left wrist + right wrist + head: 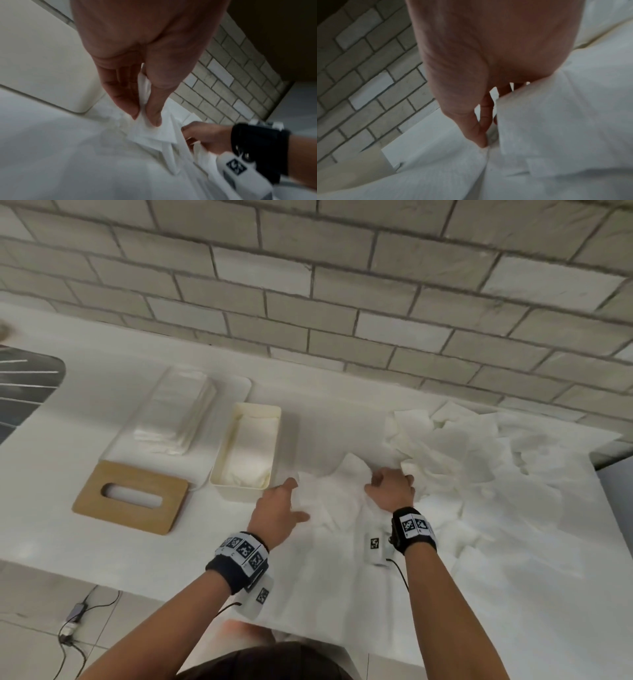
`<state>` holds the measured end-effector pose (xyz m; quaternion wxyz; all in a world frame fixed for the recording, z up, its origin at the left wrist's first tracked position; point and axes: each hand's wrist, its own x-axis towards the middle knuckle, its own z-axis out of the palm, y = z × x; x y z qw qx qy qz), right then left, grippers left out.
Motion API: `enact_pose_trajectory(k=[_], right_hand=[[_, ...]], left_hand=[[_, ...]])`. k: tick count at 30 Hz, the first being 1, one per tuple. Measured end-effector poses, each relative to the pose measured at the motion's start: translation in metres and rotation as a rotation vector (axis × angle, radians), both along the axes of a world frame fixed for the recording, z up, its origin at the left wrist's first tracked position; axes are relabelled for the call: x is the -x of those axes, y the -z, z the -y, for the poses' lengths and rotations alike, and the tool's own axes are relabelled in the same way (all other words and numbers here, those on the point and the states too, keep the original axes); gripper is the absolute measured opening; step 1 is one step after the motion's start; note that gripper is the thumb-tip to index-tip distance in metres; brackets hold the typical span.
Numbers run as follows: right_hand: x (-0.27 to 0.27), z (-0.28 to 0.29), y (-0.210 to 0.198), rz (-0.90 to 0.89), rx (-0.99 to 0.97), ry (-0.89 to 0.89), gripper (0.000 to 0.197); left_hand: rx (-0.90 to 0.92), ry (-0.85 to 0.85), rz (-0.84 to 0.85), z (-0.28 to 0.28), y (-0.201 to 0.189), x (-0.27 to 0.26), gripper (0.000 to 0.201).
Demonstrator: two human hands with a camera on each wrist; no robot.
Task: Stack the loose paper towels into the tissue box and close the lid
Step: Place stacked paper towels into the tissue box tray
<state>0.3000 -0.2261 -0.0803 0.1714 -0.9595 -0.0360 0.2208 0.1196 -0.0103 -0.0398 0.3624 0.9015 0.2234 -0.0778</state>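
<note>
Loose white paper towels (445,446) are lying limp on the white counter (102,542), left hand (279,508) pinching one sheet's edge, right hand (392,487) curling around another—light, tearable, best gathered gently.

Both forearms were bare. Each wrist wore a black band (238,565) ringed with square black-and-white tags; below each band hung a white tagged camera box (376,547) trailing a black cable (400,571).
</note>
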Motion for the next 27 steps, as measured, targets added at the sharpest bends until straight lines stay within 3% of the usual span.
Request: enact_pose_trajectory(k=[3, 7, 10, 16, 18, 22, 27], right_hand=[[0.006, 0.005, 0.000, 0.092, -0.258, 0.127, 0.012], [0.023, 0.011, -0.021, 0.079, -0.908, 0.506, 0.018], [0.037, 0.015, -0.053, 0.055, -1.209, 0.513, 0.035], [0.064, 0.028, -0.122, -0.007, -1.240, 0.112, 0.018], [0.076, 0.029, -0.142, -0.041, -1.166, -0.049, 0.017], [0.093, 0.025, -0.160, -0.042, -0.966, -0.345, 0.010], [0.081, -0.004, -0.137, 0.209, -0.921, -0.314, 0.018]], left_hand=[[0.088, -0.056, 0.157, -0.007, -0.015, 0.002, 0.032], [0.198, -0.121, 0.297, -0.013, -0.039, -0.001, 0.033], [0.307, -0.137, 0.341, -0.020, -0.061, -0.005, 0.035], [0.397, -0.028, 0.359, -0.036, -0.097, -0.021, 0.070], [0.416, 0.012, 0.355, -0.038, -0.105, -0.027, 0.061], [0.358, 0.137, 0.364, -0.038, -0.123, -0.038, 0.025], [0.314, 0.200, 0.378, -0.026, -0.135, -0.051, 0.013]])
